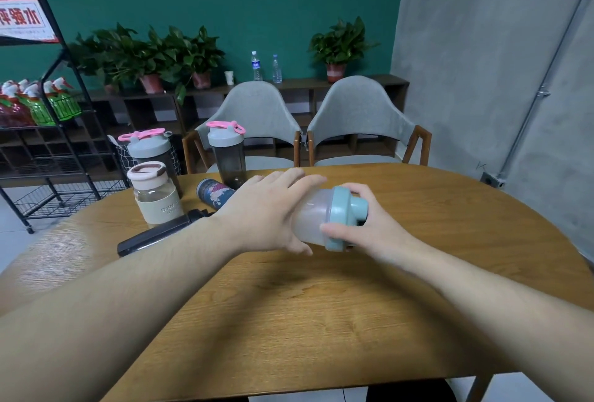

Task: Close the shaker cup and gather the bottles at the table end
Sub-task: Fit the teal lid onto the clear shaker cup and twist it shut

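Observation:
A frosted shaker cup (310, 220) lies on its side above the wooden table (289, 305), its teal lid (340, 218) pointing right. My left hand (266, 212) wraps the cup's body. My right hand (373, 225) grips the teal lid, fingers curled around its rim. At the far left end stand two dark shaker bottles with grey lids and pink caps (228, 152) (149, 147) and a cream glass bottle (154, 192). A patterned blue bottle (213, 194) and a black bottle (160, 236) lie flat there.
Two grey chairs (257, 125) (363, 122) stand behind the table. A black wire rack (48, 112) with spray bottles is at the left. Potted plants and water bottles line a low shelf (289, 86) by the green wall.

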`<move>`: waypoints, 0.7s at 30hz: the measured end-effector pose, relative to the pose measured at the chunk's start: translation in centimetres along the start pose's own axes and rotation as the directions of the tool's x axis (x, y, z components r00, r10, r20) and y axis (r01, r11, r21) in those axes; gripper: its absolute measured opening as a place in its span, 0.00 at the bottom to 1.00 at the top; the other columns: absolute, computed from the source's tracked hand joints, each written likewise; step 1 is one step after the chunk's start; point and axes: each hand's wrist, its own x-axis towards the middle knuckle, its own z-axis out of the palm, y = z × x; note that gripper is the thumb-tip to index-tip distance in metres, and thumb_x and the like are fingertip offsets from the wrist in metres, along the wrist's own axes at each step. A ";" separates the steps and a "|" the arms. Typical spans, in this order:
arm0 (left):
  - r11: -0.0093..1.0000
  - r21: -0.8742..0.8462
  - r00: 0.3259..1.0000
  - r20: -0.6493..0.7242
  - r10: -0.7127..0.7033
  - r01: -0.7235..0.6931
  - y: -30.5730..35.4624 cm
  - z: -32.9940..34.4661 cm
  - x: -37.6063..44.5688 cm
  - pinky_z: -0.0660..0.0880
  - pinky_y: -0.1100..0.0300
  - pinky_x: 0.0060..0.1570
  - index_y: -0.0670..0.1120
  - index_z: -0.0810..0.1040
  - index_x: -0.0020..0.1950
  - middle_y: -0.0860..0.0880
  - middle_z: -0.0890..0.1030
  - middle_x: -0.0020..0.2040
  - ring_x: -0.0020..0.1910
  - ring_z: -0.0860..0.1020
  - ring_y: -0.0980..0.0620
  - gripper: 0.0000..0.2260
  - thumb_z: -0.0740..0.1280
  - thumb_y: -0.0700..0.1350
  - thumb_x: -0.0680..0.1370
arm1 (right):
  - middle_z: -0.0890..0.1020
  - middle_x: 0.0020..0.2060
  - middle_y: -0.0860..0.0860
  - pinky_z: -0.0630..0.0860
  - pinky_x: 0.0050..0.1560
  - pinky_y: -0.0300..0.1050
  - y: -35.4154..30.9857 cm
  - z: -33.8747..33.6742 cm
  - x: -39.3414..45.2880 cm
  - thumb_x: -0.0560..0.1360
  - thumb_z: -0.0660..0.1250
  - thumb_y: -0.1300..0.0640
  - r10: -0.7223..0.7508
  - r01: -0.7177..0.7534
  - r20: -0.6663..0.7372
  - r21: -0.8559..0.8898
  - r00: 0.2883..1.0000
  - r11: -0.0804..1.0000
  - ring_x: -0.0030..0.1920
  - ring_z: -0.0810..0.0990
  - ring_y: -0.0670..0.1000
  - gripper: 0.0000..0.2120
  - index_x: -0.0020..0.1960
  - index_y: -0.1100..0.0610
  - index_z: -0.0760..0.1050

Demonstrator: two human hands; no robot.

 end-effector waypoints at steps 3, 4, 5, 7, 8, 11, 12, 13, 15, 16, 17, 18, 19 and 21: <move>0.995 -0.102 0.990 0.138 -0.001 0.015 -0.2 -1.1 0.6 0.68 0.46 0.69 0.55 0.53 0.79 0.51 0.66 0.76 0.74 0.67 0.49 0.56 0.73 0.72 0.58 | 0.76 0.57 0.40 0.78 0.52 0.46 -0.1 -0.7 -0.5 0.60 0.79 0.35 -0.183 0.176 0.022 -0.411 0.983 0.895 0.51 0.80 0.47 0.43 0.67 0.33 0.59; 0.993 -0.116 0.980 0.197 -0.001 0.024 -0.2 -1.5 0.7 0.68 0.47 0.69 0.55 0.53 0.80 0.51 0.67 0.76 0.74 0.68 0.49 0.57 0.75 0.70 0.58 | 0.74 0.58 0.38 0.77 0.53 0.45 -0.3 -0.9 -0.8 0.60 0.79 0.33 -0.223 0.224 0.063 -0.511 0.973 0.830 0.52 0.79 0.46 0.44 0.68 0.33 0.57; 0.991 -0.131 0.966 0.257 -0.005 0.039 -0.1 -1.7 0.9 0.69 0.48 0.68 0.55 0.53 0.79 0.52 0.68 0.76 0.73 0.69 0.50 0.56 0.77 0.69 0.58 | 0.72 0.60 0.36 0.76 0.54 0.45 -0.5 -1.0 -1.0 0.60 0.78 0.33 -0.259 0.273 0.109 -0.580 0.960 0.767 0.53 0.78 0.45 0.45 0.69 0.33 0.56; 0.987 -0.147 0.941 0.338 -0.017 0.070 0.0 -1.7 0.9 0.73 0.50 0.64 0.57 0.56 0.77 0.54 0.73 0.71 0.68 0.73 0.50 0.52 0.78 0.66 0.60 | 0.70 0.62 0.37 0.75 0.56 0.44 -0.8 -1.0 -1.2 0.61 0.76 0.32 -0.309 0.344 0.173 -0.652 0.935 0.676 0.55 0.77 0.45 0.46 0.70 0.34 0.54; 0.985 -0.150 0.935 0.354 -0.024 0.082 0.2 -1.6 0.9 0.74 0.51 0.60 0.57 0.58 0.76 0.55 0.75 0.67 0.64 0.75 0.50 0.49 0.78 0.66 0.61 | 0.70 0.62 0.37 0.75 0.56 0.45 -0.9 -1.1 -1.3 0.61 0.76 0.31 -0.317 0.353 0.182 -0.667 0.931 0.656 0.55 0.77 0.45 0.46 0.70 0.34 0.53; 0.981 -0.169 0.955 0.294 -0.037 0.090 0.4 -0.8 0.4 0.76 0.48 0.56 0.57 0.61 0.73 0.55 0.76 0.62 0.60 0.77 0.50 0.46 0.77 0.66 0.60 | 0.69 0.59 0.33 0.77 0.55 0.46 -1.0 -0.9 -1.3 0.61 0.76 0.31 -0.283 0.316 0.158 -0.646 0.946 0.695 0.53 0.77 0.44 0.46 0.69 0.33 0.52; 0.985 -0.154 0.964 0.264 -0.037 0.080 0.5 -0.6 0.2 0.77 0.47 0.56 0.56 0.61 0.73 0.54 0.76 0.62 0.60 0.77 0.50 0.46 0.76 0.66 0.61 | 0.69 0.57 0.31 0.77 0.54 0.45 -1.1 -0.9 -1.3 0.61 0.76 0.31 -0.275 0.306 0.150 -0.629 0.950 0.714 0.52 0.77 0.44 0.46 0.69 0.33 0.53; 0.989 -0.131 0.971 0.235 -0.032 0.065 0.5 -0.4 0.1 0.77 0.47 0.56 0.56 0.61 0.74 0.54 0.76 0.62 0.60 0.77 0.50 0.45 0.76 0.65 0.61 | 0.68 0.55 0.30 0.77 0.54 0.45 -1.0 -0.8 -1.3 0.61 0.77 0.31 -0.270 0.300 0.144 -0.618 0.952 0.727 0.51 0.77 0.43 0.46 0.69 0.33 0.53; 0.995 -0.094 0.979 0.201 -0.025 0.044 0.6 0.0 -0.1 0.76 0.48 0.57 0.54 0.60 0.75 0.52 0.76 0.62 0.59 0.77 0.49 0.45 0.76 0.64 0.63 | 0.68 0.55 0.30 0.77 0.52 0.44 -0.8 -0.8 -1.3 0.61 0.77 0.32 -0.258 0.288 0.140 -0.611 0.956 0.737 0.50 0.77 0.43 0.46 0.69 0.34 0.53; 0.995 -0.088 0.981 0.193 -0.023 0.041 0.7 0.1 -0.2 0.75 0.48 0.57 0.53 0.60 0.75 0.51 0.76 0.62 0.59 0.76 0.48 0.45 0.76 0.63 0.64 | 0.69 0.55 0.31 0.77 0.52 0.44 -0.8 -0.8 -1.2 0.61 0.78 0.32 -0.245 0.283 0.148 -0.615 0.958 0.736 0.50 0.77 0.43 0.46 0.69 0.34 0.53; 0.995 -0.091 0.981 0.190 -0.026 0.044 0.8 0.4 -0.2 0.75 0.48 0.57 0.53 0.60 0.76 0.51 0.76 0.62 0.60 0.76 0.48 0.45 0.76 0.63 0.64 | 0.70 0.55 0.33 0.77 0.52 0.43 -0.9 -0.8 -1.2 0.61 0.78 0.31 -0.224 0.277 0.166 -0.629 0.961 0.726 0.50 0.77 0.43 0.48 0.70 0.33 0.52; 0.993 -0.101 0.981 0.192 -0.033 0.053 0.8 0.5 -0.3 0.75 0.48 0.58 0.53 0.60 0.76 0.51 0.75 0.62 0.59 0.76 0.48 0.45 0.76 0.64 0.64 | 0.69 0.57 0.34 0.76 0.53 0.43 -1.1 -0.9 -1.1 0.60 0.77 0.30 -0.193 0.270 0.188 -0.652 0.963 0.708 0.51 0.77 0.43 0.49 0.71 0.33 0.50; 0.992 -0.110 0.981 0.192 -0.040 0.062 0.8 0.7 -0.4 0.75 0.48 0.58 0.53 0.60 0.76 0.51 0.75 0.62 0.59 0.76 0.48 0.46 0.76 0.64 0.64 | 0.69 0.59 0.36 0.76 0.55 0.44 -1.3 -1.1 -1.0 0.60 0.76 0.28 -0.154 0.257 0.209 -0.683 0.966 0.684 0.53 0.76 0.43 0.52 0.73 0.32 0.48; 0.991 -0.115 0.984 0.173 -0.054 0.075 0.5 1.0 -0.6 0.74 0.47 0.58 0.53 0.60 0.76 0.51 0.76 0.62 0.59 0.76 0.47 0.46 0.76 0.64 0.63 | 0.68 0.60 0.38 0.74 0.59 0.47 -1.8 -2.0 -0.6 0.59 0.73 0.25 -0.062 0.206 0.220 -0.729 0.974 0.652 0.57 0.74 0.43 0.53 0.75 0.30 0.45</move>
